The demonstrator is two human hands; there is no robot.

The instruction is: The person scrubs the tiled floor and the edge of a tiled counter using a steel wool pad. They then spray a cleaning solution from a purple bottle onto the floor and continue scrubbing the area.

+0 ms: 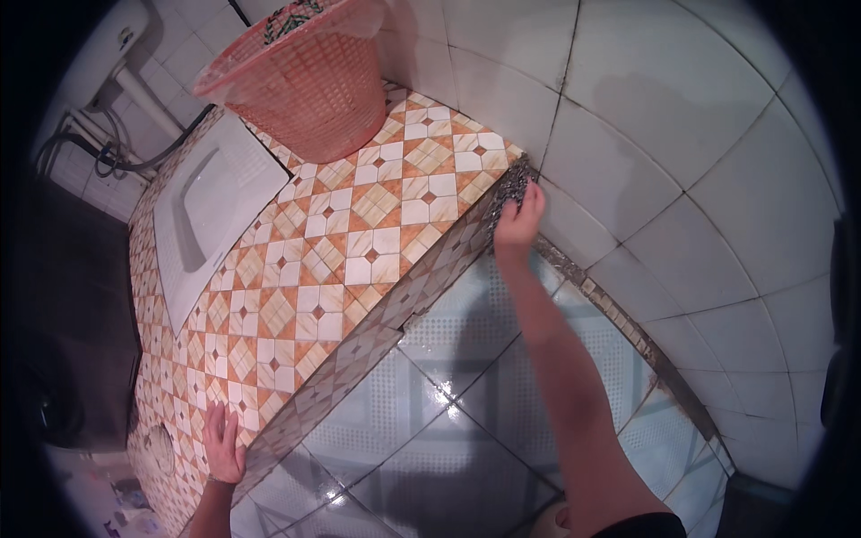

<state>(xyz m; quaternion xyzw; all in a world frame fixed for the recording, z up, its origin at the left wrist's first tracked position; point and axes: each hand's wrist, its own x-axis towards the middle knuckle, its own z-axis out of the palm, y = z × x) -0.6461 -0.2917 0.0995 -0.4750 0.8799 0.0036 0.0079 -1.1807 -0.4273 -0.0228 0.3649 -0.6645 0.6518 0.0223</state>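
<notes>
My right hand grips a steel wool scrubber at the end of the raised tiled platform. The grey, curly mesh presses into the corner where the platform's front face meets the white tiled wall. My fingers hide part of the scrubber. Lower left, my left hand rests palm down on the platform near its front edge, fingers spread, with nothing in it. Patterned orange, cream and white tiles cover the platform.
A pink plastic basket with a liner stands on the platform by the wall. Set into the platform is a white squat toilet. Pipes and hoses run below a white cistern. The blue floor tiles look wet. A dirty ledge follows the wall.
</notes>
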